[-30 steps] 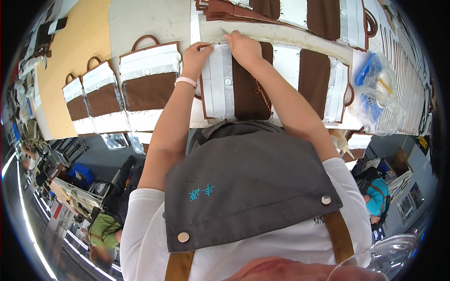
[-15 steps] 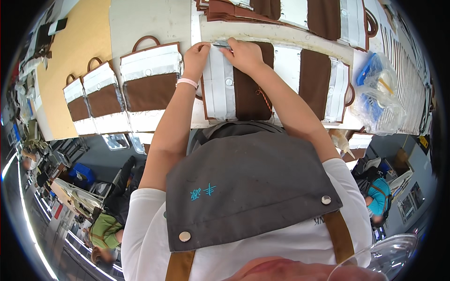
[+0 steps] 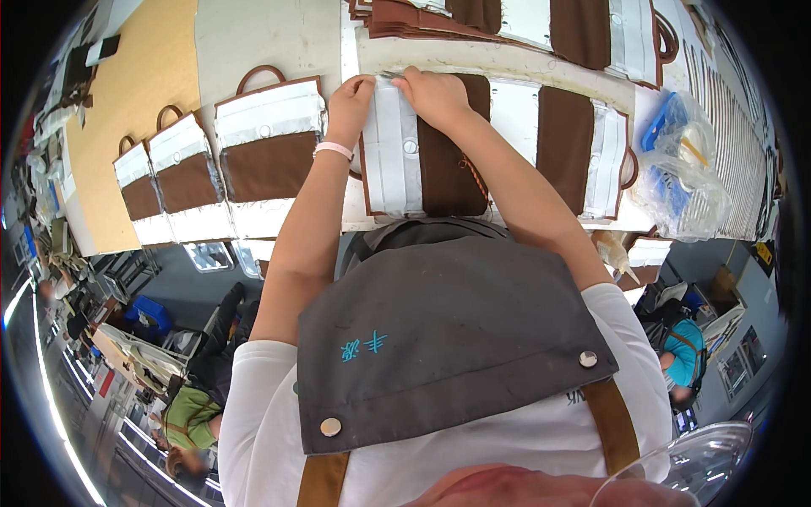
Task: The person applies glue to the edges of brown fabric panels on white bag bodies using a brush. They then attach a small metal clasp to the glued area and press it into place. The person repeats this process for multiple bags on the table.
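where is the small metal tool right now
In the head view, the small metal tool is in the right hand, at the far left corner of the brown-and-white panel, just right of the left hand.

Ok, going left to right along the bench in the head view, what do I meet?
First brown-and-white handled panel, second handled panel, third handled panel, left hand, right hand, clear plastic bag.

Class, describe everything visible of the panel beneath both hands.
The panel lies flat on the table, seemingly fabric, banded white and dark brown, edged reddish. A round disc marks its left white band; a loop handle juts right. A cord crosses it. The left hand and right hand are at its far left corner.
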